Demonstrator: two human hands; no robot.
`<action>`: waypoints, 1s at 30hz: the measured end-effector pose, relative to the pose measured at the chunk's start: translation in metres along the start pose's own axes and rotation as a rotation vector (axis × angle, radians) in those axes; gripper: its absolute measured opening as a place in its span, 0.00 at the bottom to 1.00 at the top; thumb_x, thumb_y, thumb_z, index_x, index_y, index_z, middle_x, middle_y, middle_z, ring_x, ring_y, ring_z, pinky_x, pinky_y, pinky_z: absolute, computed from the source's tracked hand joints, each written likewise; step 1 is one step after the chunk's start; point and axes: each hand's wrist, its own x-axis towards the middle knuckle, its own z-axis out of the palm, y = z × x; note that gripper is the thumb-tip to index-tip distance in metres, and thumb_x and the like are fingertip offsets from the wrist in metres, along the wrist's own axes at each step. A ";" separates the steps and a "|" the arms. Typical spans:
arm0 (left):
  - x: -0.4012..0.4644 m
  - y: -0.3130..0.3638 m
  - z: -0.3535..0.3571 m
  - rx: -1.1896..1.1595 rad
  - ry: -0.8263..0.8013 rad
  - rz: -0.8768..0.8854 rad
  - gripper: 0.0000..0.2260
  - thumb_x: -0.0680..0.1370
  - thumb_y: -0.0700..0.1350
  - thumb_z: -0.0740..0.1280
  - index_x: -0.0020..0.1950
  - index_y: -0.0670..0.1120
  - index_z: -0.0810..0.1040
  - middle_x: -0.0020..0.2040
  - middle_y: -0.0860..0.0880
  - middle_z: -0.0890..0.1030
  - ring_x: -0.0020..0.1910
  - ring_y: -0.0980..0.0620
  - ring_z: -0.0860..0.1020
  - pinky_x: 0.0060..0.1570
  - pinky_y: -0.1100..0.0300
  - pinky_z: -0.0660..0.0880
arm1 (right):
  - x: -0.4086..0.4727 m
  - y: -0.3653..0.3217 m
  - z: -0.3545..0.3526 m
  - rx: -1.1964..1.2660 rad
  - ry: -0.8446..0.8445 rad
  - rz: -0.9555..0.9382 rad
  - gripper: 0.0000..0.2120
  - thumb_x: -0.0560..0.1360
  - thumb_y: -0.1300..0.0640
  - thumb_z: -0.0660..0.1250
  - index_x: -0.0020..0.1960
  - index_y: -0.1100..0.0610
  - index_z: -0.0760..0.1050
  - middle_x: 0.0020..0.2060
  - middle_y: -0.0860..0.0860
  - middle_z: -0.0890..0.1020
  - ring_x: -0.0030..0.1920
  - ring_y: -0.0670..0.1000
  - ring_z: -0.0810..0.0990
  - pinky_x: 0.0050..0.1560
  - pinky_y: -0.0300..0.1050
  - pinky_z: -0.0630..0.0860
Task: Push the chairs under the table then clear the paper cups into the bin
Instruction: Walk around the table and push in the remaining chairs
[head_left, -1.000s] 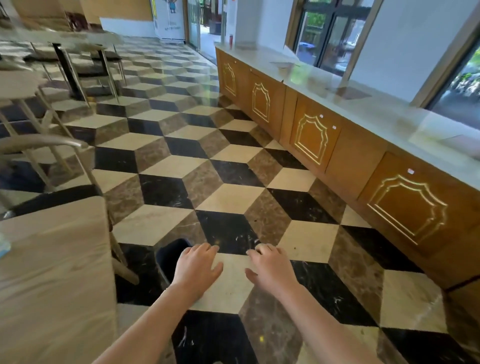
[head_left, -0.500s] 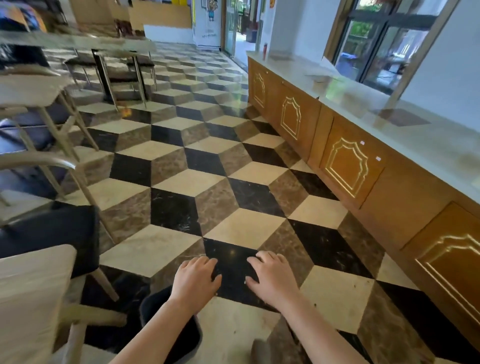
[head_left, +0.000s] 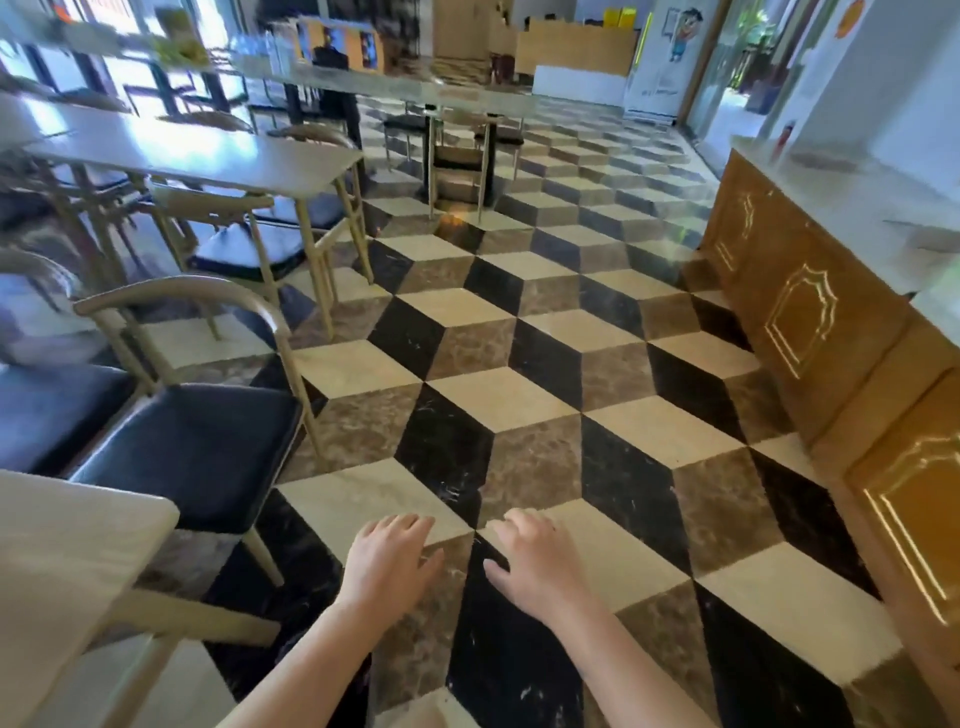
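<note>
Hands: both held out low over the floor, palms down, side by side with a small gap between them.
Left hand: loosely open, fingers slightly curled and close together, holding nothing, touching nothing.
Right hand: loosely open, fingers a little spread, thumb out toward the left hand, empty and touching nothing.
Chair: ahead and left of the left hand, black seat, pale curved back rail; it stands clear of the near surface, seat not under it.
Near surface: pale tabletop corner just left of the left forearm; one chair leg passes close by its edge.
Far surface: long pale table well ahead and left of the hands, with a second chair tucked partly beneath it.
Cups: none can be made out.
Bin: a dark shape shows under the left forearm at the bottom edge; cannot tell what it is.
Counter: right of the right hand, wooden fronts with gold-line panels, pale top.
Floor: cube-pattern tiles in black, brown and cream, beneath both hands.
Writing: a cartoon poster far ahead on the back wall; its lettering is too blurred to read.
</note>
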 end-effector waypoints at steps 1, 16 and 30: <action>0.014 -0.004 0.003 0.006 0.006 -0.024 0.16 0.71 0.53 0.70 0.56 0.48 0.80 0.51 0.51 0.83 0.49 0.49 0.80 0.50 0.52 0.75 | 0.019 0.005 0.003 -0.003 -0.001 -0.033 0.20 0.76 0.46 0.61 0.63 0.56 0.73 0.59 0.56 0.76 0.60 0.57 0.72 0.61 0.53 0.67; 0.317 -0.104 -0.011 0.060 0.110 -0.115 0.14 0.67 0.50 0.74 0.50 0.47 0.81 0.43 0.50 0.83 0.43 0.49 0.81 0.45 0.54 0.77 | 0.344 0.083 -0.048 -0.020 0.044 -0.120 0.20 0.77 0.47 0.60 0.65 0.54 0.70 0.58 0.53 0.77 0.60 0.54 0.72 0.62 0.50 0.67; 0.495 -0.213 0.008 0.123 0.203 -0.443 0.17 0.67 0.51 0.72 0.52 0.46 0.80 0.45 0.49 0.83 0.44 0.49 0.81 0.42 0.53 0.78 | 0.630 0.087 -0.035 0.000 -0.039 -0.438 0.22 0.77 0.48 0.60 0.69 0.54 0.67 0.62 0.54 0.74 0.62 0.55 0.70 0.63 0.52 0.66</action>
